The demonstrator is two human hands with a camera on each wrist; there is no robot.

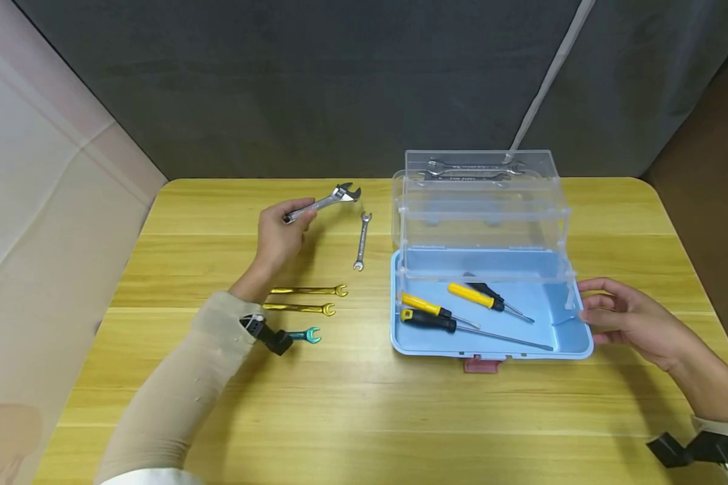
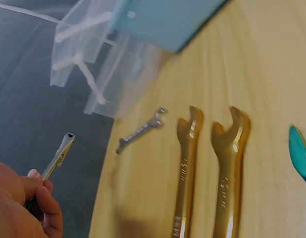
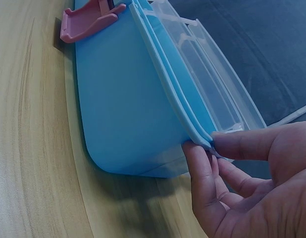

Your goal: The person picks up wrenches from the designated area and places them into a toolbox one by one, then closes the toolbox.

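My left hand [image 1: 281, 232] grips the handle of a silver adjustable wrench [image 1: 342, 195], raised above the table's far left part. In the left wrist view the wrench's handle end [image 2: 61, 151] sticks out past the thumb. A small silver open-end wrench [image 1: 362, 242] lies on the table just right of that hand. At the right, my right hand [image 1: 637, 323] pinches the right rim of a blue toolbox [image 3: 128, 99] between thumb and fingers. Inside the box lie several screwdrivers [image 1: 476, 296] with yellow and black handles. Silver wrenches [image 1: 476, 166] rest in its raised clear tray.
Two gold wrenches [image 1: 309, 291] and a teal wrench [image 1: 306, 335], partly hidden by the left wrist, lie on the wooden table [image 1: 327, 417]. A pink latch [image 1: 481, 366] hangs at the box's front. Behind the table stands a dark grey fabric wall [image 1: 279, 87].
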